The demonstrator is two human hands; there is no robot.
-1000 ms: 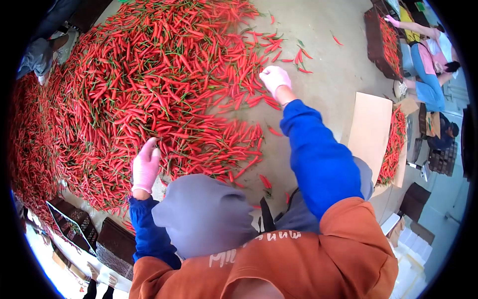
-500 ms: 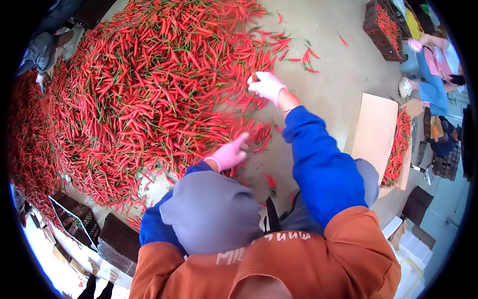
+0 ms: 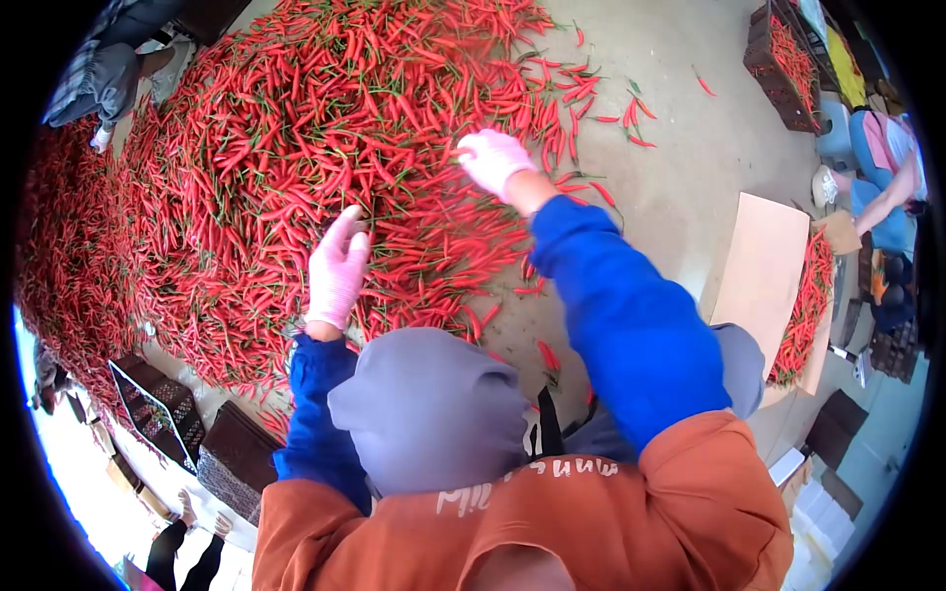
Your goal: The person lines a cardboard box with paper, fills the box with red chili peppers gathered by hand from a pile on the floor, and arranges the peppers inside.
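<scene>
A wide heap of red chili peppers (image 3: 266, 187) with green stems spreads over the floor in front of me. My left hand (image 3: 336, 276), in a pink glove, is over the near side of the heap. Its thumb and fingers are apart, and no pepper shows between them. Further right, my right hand (image 3: 496, 163), also gloved in pink, is at the heap's right part with its fingers curled closed. What lies inside those fingers, if anything, is hidden. Around it, loose peppers (image 3: 473, 231) lie thinly on the floor.
A cardboard box (image 3: 754, 261) of peppers stands to my right. At the upper right is a brown crate (image 3: 783, 74) holding more, near another person (image 3: 877, 177). Dark crates (image 3: 158, 409) stand at lower left. Another person's gloved hand (image 3: 101, 138) is at the heap's far left.
My left hand has moved forward and left over the heap. My right hand has shifted slightly left, its fingers still curled. The view has shifted a little.
</scene>
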